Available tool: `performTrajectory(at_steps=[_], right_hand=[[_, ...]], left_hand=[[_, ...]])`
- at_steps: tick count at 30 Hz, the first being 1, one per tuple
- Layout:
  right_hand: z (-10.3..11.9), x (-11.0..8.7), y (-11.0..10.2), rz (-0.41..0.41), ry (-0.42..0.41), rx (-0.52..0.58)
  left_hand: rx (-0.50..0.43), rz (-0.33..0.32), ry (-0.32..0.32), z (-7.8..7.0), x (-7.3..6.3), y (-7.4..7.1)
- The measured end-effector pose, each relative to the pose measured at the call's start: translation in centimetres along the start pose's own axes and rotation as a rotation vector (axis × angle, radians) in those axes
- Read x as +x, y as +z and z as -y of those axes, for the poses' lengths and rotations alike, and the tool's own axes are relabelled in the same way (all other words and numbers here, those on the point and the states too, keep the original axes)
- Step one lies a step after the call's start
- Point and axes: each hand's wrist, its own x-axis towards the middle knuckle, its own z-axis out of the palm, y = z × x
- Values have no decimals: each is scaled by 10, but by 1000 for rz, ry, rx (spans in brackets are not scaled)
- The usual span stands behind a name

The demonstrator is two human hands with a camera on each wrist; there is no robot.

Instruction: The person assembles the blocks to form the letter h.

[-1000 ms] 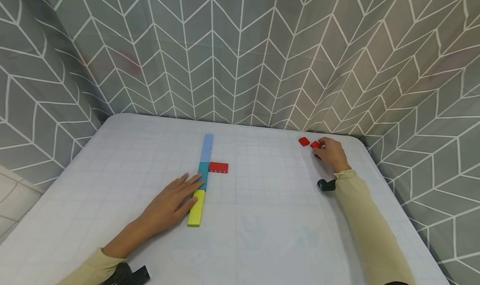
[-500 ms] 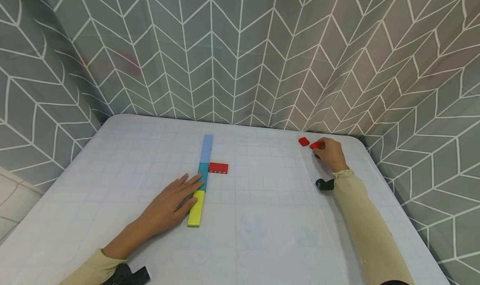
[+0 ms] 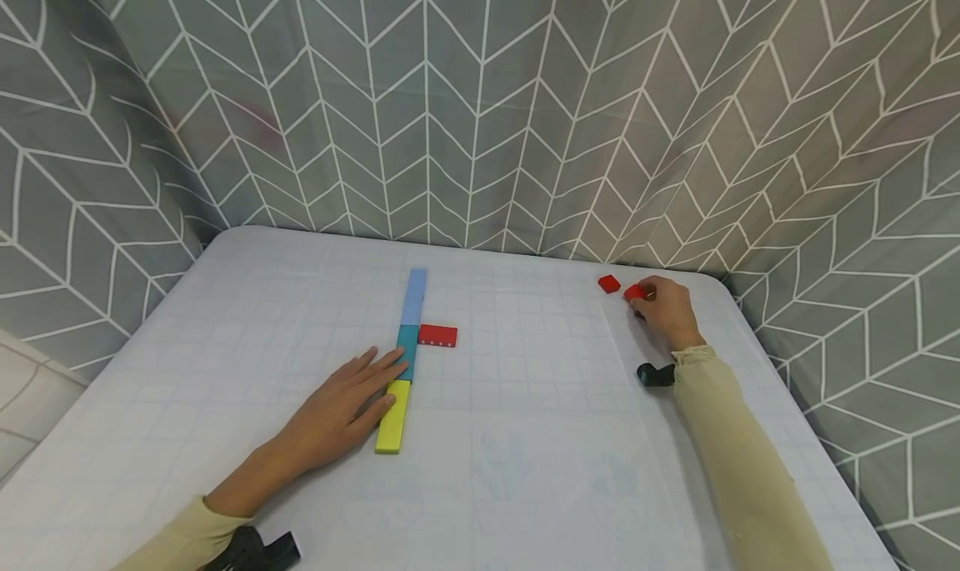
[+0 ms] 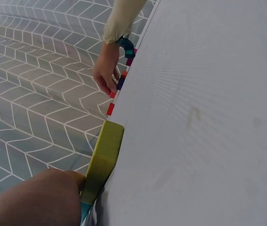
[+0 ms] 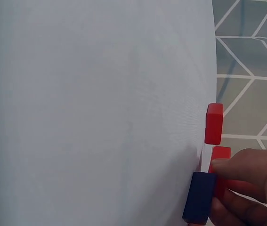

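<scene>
My left hand lies with spread fingers on a row of flat blocks, touching the teal block and the yellow block. A light blue block extends the row at its far end. Against the teal block's right side lies a red block with white dots. At the far right, my right hand pinches a small red block between thumb and fingers. Close beside that hand is a dark blue block. Another small red block lies just to the left, apart from the hand.
A white cloth-covered table with rounded far corners bears everything. Behind it hangs a grey curtain with white chevron lines. Past the right hand, the left wrist view shows a magenta piece near the wrist camera's dark mount.
The right hand has shifted only slightly at the red block, which shows a little more between its fingertips. The left hand and the row of blocks have stayed put.
</scene>
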Motion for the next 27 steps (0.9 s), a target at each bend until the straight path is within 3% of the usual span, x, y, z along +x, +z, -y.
performTrajectory(at_steps=[14,27], right_hand=[[5,-9,-5,-74,-75,33],[28,-18,-7,-127,-233,45]], left_hand=[[10,7,0,-1,1,-1],[20,-11,4,-1,1,2]])
